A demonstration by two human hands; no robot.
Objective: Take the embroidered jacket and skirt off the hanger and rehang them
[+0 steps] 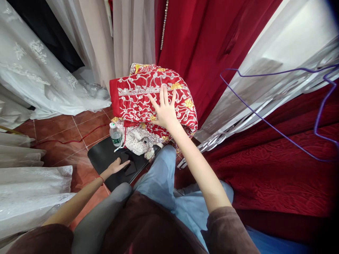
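My right hand [164,109] lies flat with fingers spread on a folded red garment [137,95] embroidered in silver and gold, which tops a pile of clothes. My left hand [118,164] reaches down to a dark object [126,163] on a black seat or mat [102,155]; its fingers are stretched out over it. A white beaded garment [137,141] sits under the red one. My knee in blue jeans [159,176] is between the two arms.
A small water bottle [116,134] stands beside the pile. White lace gowns [34,77] hang at left, red dresses [212,38] and red fabric [278,169] at right. A purple wire hanger [265,120] hangs at right. The floor is red tile [60,130].
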